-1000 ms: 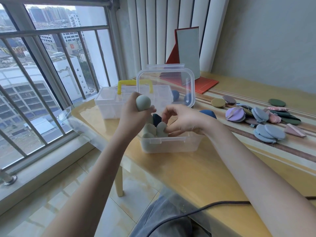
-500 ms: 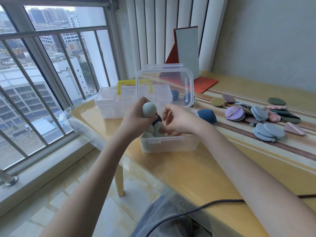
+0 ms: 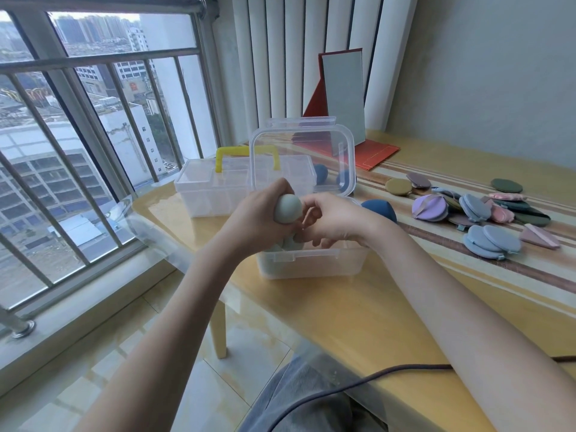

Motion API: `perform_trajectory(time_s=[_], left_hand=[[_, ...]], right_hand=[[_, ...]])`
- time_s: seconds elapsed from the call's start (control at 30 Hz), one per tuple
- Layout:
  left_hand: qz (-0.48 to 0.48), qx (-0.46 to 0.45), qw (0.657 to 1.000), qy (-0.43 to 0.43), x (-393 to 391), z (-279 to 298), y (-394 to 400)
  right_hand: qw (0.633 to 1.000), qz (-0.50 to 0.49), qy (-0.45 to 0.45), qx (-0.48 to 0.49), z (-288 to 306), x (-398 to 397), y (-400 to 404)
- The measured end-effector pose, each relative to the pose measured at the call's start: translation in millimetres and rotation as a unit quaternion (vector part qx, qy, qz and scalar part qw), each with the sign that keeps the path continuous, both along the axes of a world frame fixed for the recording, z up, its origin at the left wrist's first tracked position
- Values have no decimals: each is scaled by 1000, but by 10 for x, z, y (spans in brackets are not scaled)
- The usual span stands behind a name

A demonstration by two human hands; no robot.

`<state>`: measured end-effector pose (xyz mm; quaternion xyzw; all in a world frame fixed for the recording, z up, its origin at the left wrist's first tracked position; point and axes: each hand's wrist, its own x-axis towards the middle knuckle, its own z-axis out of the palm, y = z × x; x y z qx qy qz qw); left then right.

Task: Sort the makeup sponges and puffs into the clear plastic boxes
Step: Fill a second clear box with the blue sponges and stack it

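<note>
My left hand grips a pale green egg-shaped sponge just above the near clear plastic box, whose lid stands open. More pale green sponges lie inside, mostly hidden by my hands. My right hand hovers over the box beside the sponge, fingers curled near it; I cannot tell whether it holds anything. A dark blue sponge rests behind the box. Flat puffs in blue, purple, pink and dark green lie scattered on the table to the right.
A second clear box with a yellow handle sits behind and left. A red folding mirror stands at the back. A dark cable crosses the table's front edge. The window railing is to the left.
My left hand has lowered the green sponge toward the box and my right hand has risen from inside the box to meet it.
</note>
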<state>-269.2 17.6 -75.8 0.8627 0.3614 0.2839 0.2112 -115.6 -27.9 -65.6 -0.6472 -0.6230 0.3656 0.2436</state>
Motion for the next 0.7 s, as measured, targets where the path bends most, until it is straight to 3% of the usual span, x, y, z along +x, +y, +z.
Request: perform_trajectory(time_s=[0.23,0.37,0.53,0.7], left_hand=[[-8,13,998,64,23,8,54],[-15,21,998,59,20,17,42],[-27,22,998,57,22,17,33],[-31,6,998,58,7,2,47]], right_hand=[[997,74,-17,-22,125,76,-59],[989,89,101,-56,189,104,-85],[981,3,192,-14,67,-20,-37],[992,-1,125,-15,142,129,-46]])
